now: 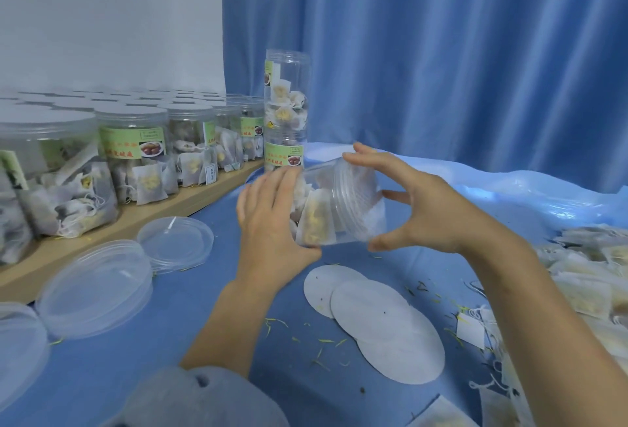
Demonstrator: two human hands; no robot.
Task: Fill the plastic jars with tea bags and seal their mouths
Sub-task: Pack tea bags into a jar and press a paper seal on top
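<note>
A clear plastic jar [326,209] full of tea bags lies tilted on its side in the air at the middle of the head view. My left hand [272,222] grips its body from the left. My right hand [424,205] curls its fingers and thumb round the clear lid [356,199] on the jar's mouth. White round seal discs [373,318] lie overlapped on the blue table below. Loose tea bags [584,284] are heaped at the right. Spare clear lids [102,284] lie at the left.
Several filled, lidded jars [136,154] stand in rows on a wooden board [190,205] at the left. Two stacked jars [285,107] stand behind my hands. A blue curtain [441,53] hangs behind. Tea scraps dot the blue cloth [238,341].
</note>
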